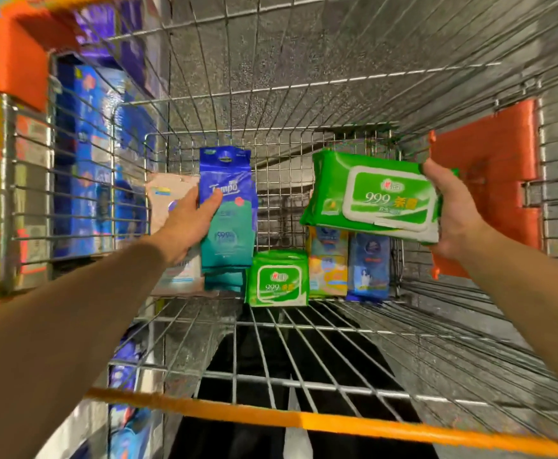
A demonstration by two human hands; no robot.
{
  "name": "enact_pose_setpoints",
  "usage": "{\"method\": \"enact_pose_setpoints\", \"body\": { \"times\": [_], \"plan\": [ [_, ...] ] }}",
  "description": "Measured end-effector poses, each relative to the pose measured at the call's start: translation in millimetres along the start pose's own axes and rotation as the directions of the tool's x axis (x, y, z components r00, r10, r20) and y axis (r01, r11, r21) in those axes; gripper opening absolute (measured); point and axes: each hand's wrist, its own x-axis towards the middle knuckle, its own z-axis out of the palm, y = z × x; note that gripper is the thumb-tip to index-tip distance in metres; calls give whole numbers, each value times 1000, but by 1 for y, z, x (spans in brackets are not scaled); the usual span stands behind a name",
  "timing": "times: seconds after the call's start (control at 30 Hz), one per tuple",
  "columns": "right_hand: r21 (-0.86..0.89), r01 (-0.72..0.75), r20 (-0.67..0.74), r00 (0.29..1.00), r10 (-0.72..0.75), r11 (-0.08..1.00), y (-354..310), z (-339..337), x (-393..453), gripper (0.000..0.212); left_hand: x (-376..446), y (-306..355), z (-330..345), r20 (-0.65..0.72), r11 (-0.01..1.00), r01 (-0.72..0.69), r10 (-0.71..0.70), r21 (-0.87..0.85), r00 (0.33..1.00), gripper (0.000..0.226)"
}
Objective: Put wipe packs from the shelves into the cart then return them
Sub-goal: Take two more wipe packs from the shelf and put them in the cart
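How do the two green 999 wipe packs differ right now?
The large green pack is held in the air by the right hand; the small green pack rests on the cart floor, untouched. The held pack looks bigger and shows a white flip lid; the other shows only a printed white outline. The held one tilts; the other stands upright. Both share green wrapping and 999 branding.

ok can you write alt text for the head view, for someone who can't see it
Looking down into a wire shopping cart, a person's right hand holds a green wipe pack while the left hand grips a blue and teal Tempo pack. Four more packs stand against the cart's far end.
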Motion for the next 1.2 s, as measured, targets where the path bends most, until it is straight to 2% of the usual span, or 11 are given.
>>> {"method": "enact_pose_setpoints", "body": {
  "times": [0.2,0.33,0.43,0.63,0.83,0.97,1.03,1.1,1.2],
  "plan": [
    [13,0,-11,1000,0,1000,3,-4,8,49,2,-2,-10,-37,994,9,-5,106,999,52],
    [8,-16,-26,1000,16,1000,3,-4,10,49,0,0,-10,-13,995,30,-29,98,999,45],
    [17,-20,-33,999,20,1000,2,-3,11,49,4,-8,-19,-55,983,42,-33,178,998,43],
    [9,-22,-30,999,22,1000,-1,-8,14,47,4,-3,-12,-26,965,-15,23,260,999,40],
    [-25,-19,-62,998,18,999,-3,-14,20,53,14,17,-12,-16,977,-100,105,186,994,33],
    [-23,-8,-71,997,7,1000,1,-14,20,51,-2,7,-5,48,934,-48,33,353,998,33],
    [-44,-20,-82,997,17,999,3,-14,20,46,-4,-16,-1,29,876,-73,68,478,997,32],
    [-61,-29,-85,996,24,998,4,-12,20,45,-3,-36,4,-27,831,-30,54,556,998,37],
    [-102,-46,-91,995,37,994,7,-10,24,54,-20,-24,14,-17,756,-1,16,654,1000,34]
  ]
}}
